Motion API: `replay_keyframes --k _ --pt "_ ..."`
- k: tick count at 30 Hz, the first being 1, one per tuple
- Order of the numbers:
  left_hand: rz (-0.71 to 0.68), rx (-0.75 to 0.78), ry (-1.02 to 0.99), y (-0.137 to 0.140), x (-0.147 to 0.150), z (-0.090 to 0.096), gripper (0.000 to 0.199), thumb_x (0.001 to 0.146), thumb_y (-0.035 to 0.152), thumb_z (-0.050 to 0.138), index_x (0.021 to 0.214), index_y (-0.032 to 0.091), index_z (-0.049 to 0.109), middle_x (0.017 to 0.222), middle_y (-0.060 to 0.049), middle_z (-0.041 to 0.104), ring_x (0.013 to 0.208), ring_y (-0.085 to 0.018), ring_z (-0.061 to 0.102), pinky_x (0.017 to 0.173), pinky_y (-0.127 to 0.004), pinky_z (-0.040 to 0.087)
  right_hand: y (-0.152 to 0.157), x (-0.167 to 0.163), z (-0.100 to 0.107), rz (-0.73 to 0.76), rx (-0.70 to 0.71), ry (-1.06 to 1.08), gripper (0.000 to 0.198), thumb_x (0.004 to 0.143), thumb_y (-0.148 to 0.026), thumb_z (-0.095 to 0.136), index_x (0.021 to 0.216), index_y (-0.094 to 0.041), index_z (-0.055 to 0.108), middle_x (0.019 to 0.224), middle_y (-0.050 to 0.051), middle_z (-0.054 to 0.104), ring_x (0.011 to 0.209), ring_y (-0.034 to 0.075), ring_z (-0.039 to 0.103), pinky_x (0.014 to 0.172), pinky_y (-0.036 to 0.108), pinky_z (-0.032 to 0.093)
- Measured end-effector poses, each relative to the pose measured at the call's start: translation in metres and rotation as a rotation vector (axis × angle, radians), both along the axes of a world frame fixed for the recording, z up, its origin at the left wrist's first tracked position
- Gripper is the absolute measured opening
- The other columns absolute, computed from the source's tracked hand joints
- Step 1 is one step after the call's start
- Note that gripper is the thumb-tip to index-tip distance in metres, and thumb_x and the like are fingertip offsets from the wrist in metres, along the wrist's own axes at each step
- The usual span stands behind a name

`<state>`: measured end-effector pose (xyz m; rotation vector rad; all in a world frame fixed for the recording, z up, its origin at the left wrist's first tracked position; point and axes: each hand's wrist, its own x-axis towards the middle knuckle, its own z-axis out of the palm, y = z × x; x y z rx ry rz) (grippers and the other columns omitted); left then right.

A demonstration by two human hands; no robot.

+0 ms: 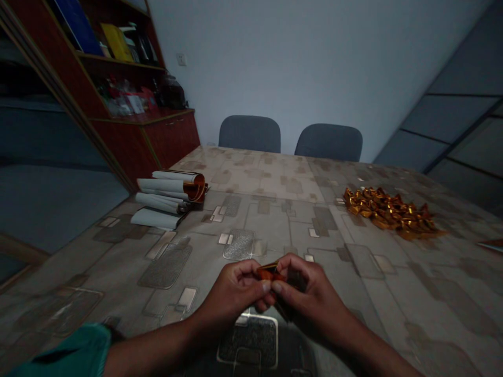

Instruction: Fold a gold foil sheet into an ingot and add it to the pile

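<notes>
A small folded piece of shiny gold foil paper (pixel 269 272) is pinched between my two hands above the near part of the table. My left hand (pixel 243 285) grips its left side with thumb and fingers. On the other side, the thumb and index finger of my right hand (pixel 304 285) close on the foil paper. The fingers cover much of the piece. Several folded gold foil pieces (pixel 389 209) lie clustered on the table to the right. To the left rests a stack of curled sheets (pixel 163 201), pale on the outside and gold inside.
A patterned cloth covers the table (pixel 255 207). Two grey chairs (pixel 249 133) stand at its far side, against the wall. A red-brown cabinet (pixel 165 136) with filled shelves is at the back left. Part of a flat item (pixel 492 245) shows at the right edge.
</notes>
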<state>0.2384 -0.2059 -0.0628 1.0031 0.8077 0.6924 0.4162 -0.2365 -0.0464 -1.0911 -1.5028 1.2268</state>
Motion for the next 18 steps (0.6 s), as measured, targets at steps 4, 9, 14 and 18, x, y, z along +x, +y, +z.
replay_keyframes --k 4,9,14,18 --pt "-0.036 -0.032 -0.037 0.001 0.0 0.0 0.039 0.068 0.043 0.086 0.082 0.012 0.065 0.065 -0.004 0.071 0.059 -0.012 0.066 0.058 -0.021 0.05 0.0 0.001 0.0 -0.014 -0.029 0.021 0.008 0.082 -0.025 0.069 0.083 -0.02 0.062 0.072 -0.002 0.06 0.067 0.014 0.053 0.062 0.028 0.041" --pt "-0.064 -0.065 -0.048 0.001 -0.001 -0.001 0.037 0.07 0.04 0.085 0.084 0.011 0.066 0.068 -0.006 0.073 0.06 -0.013 0.067 0.058 -0.021 0.051 0.0 0.0 -0.002 -0.031 -0.024 0.011 0.012 0.084 -0.029 0.071 0.083 -0.021 0.062 0.073 -0.001 0.061 0.068 0.015 0.055 0.063 0.028 0.042" --pt "0.02 -0.136 -0.11 0.004 -0.002 0.003 0.03 0.072 0.033 0.085 0.082 0.012 0.067 0.065 -0.004 0.072 0.057 -0.01 0.065 0.054 -0.017 0.047 -0.001 0.011 0.002 -0.038 0.033 -0.093 0.02 0.1 -0.035 0.051 0.112 -0.023 0.061 0.084 0.002 0.064 0.075 0.018 0.062 0.068 0.032 0.048" --pt "0.09 -0.256 -0.202 0.008 -0.004 0.007 0.03 0.071 0.026 0.085 0.091 0.012 0.068 0.071 -0.003 0.073 0.058 -0.008 0.065 0.056 -0.015 0.048 0.0 0.026 0.005 -0.063 0.432 -0.406 0.039 0.098 -0.016 0.048 0.135 -0.028 0.05 0.121 0.011 0.061 0.109 0.025 0.06 0.092 0.043 0.049"
